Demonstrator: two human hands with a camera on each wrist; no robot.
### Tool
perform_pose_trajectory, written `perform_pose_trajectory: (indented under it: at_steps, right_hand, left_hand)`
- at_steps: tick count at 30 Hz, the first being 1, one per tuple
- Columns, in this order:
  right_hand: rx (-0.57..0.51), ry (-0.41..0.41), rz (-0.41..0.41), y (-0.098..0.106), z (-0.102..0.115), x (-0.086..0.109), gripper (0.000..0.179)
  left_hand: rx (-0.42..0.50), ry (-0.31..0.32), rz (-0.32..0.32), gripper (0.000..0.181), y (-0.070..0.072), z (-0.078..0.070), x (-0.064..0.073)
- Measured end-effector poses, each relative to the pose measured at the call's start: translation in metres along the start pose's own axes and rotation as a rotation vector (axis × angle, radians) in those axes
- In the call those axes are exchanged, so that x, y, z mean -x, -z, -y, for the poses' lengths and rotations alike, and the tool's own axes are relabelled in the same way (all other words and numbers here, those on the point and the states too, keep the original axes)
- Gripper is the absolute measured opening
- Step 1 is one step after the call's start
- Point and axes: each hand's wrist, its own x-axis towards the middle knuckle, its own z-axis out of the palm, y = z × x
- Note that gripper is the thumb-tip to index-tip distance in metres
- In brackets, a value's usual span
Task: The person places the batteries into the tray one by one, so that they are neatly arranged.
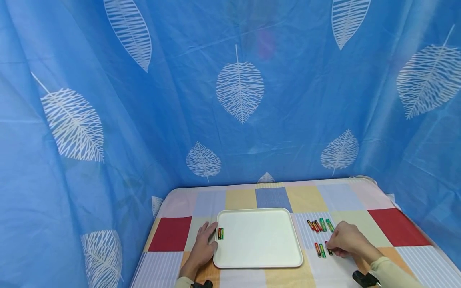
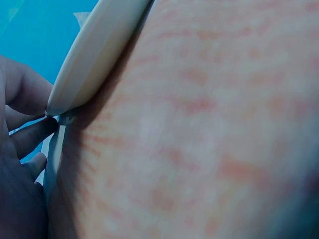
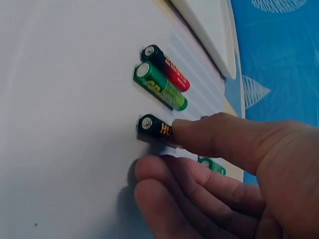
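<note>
A white rectangular tray (image 1: 259, 239) lies on the table. Along its left edge rests my left hand (image 1: 204, 249), fingers spread and touching the rim; the left wrist view shows fingertips against the tray's edge (image 2: 82, 64). Inside the tray, by that edge, lie a red-and-black battery (image 1: 219, 233) and a green battery (image 1: 222, 234). To the right of the tray, my right hand (image 1: 347, 240) pinches a black-ended battery (image 3: 152, 124) between thumb and fingers, low over the cloth. Beside it lie a green battery (image 3: 160, 85) and a red-and-black battery (image 3: 167, 67).
Farther back on the right is a row of several batteries, red-and-black ones (image 1: 313, 226) and green ones (image 1: 322, 225). A patchwork cloth (image 1: 271, 199) covers the table. Blue curtains with white leaf prints (image 1: 252, 148) hang behind and at both sides.
</note>
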Motion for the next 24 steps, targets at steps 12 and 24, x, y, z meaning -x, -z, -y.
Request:
perform_pose_trajectory:
  at_steps: [12, 24]
  right_hand:
    - [-0.004, 0.023, 0.012, -0.003, -0.001, 0.003, 0.018]
    - [-0.712, 0.031, 0.395, 0.019, -0.05, 0.001, 0.028]
  left_hand:
    - [-0.009, -0.003, -0.002, 0.071, -0.001, -0.002, 0.0]
    - [-0.005, 0.005, 0.004, 0.072, 0.001, -0.003, 0.0]
